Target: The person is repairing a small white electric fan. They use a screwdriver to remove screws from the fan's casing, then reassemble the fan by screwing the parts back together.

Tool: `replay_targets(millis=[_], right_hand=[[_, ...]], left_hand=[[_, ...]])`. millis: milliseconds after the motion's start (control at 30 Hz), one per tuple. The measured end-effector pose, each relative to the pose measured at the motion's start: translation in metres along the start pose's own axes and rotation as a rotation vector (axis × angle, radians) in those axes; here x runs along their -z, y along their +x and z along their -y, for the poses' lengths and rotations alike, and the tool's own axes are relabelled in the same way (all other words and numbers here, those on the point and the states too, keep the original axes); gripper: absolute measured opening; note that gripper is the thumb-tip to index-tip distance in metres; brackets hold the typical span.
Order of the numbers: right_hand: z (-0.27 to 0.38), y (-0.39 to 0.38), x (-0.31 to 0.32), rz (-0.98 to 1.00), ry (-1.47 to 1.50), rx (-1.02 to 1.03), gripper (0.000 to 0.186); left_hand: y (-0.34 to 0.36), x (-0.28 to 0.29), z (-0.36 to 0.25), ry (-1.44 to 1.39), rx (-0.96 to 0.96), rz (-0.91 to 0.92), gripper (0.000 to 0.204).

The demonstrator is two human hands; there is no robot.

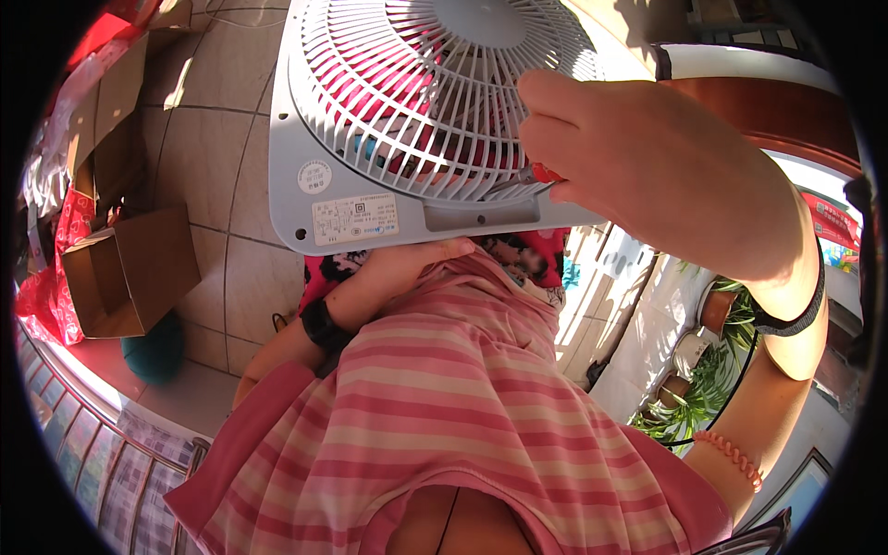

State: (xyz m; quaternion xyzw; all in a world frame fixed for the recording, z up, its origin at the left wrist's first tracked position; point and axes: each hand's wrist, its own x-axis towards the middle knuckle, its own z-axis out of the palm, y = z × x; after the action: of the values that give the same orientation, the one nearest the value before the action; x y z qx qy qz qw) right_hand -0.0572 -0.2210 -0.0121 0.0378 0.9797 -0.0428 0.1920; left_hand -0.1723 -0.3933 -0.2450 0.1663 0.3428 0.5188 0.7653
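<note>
A grey fan rests across my lap, its round slatted grille facing up and a label near its lower edge. My left hand is at that lower edge, thumb along it; the other fingers are mostly hidden beneath the fan. Closed over the grille's lower right side, my right hand grips a screwdriver with a red handle. Its thin metal shaft slants down and left along the grille's rim. Where its tip touches is hard to make out. Pink patterned cloth shows through the slats.
Open cardboard boxes and red bags stand on the tiled floor at left, beside a dark teal ball. Several potted plants line the right side. A metal rail runs along the lower left.
</note>
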Motion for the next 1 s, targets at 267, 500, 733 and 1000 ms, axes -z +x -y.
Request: replay_targets(millis=[267, 500, 733, 1000], right_hand=[[-0.0009, 0.0002, 0.0045, 0.099, 0.048, -0.05, 0.017], [0.0002, -0.002, 0.0036, -0.003, 0.037, -0.096, 0.019], [-0.0013, -0.001, 0.0087, 0.22, 0.062, -0.116, 0.022], [-0.0042, 0.0018, 0.0018, -0.022, 0.123, -0.06, 0.019]], left_hand=[[-0.0005, -0.0044, -0.0014, -0.084, -0.072, -0.005, 0.039], [0.0009, -0.0019, -0.0017, -0.143, 0.013, 0.03, 0.041], [-0.0012, -0.0029, -0.0068, -0.048, 0.021, 0.035, 0.04], [0.0002, -0.0003, -0.0035, -0.03, 0.07, -0.006, 0.039]])
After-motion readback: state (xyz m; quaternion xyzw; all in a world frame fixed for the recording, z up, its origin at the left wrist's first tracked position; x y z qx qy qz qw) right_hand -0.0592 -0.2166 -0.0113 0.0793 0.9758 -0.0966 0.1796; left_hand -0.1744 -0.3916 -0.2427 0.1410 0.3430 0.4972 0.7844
